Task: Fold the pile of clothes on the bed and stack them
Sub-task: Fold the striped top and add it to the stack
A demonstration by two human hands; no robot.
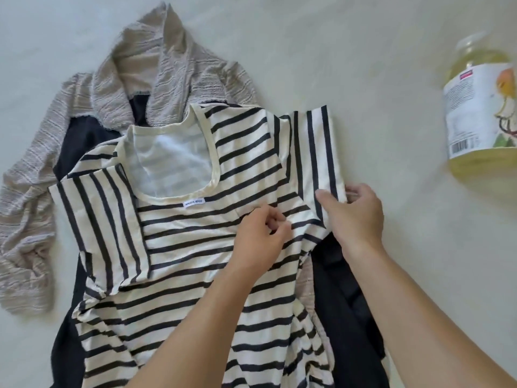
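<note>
Forearms reach in from the bed's near edge over the pile. Going left to right: a grey knit top [33, 197] and dark garment [72, 152] lie unfolded under the striped shirt [179, 247], so folding looks barely begun, with no stack visible. Left hand [260, 242] pinches the shirt's shoulder; right hand [355, 217] pinches its sleeve hem. A bottle [481, 107] lies toward the right edge.
</note>
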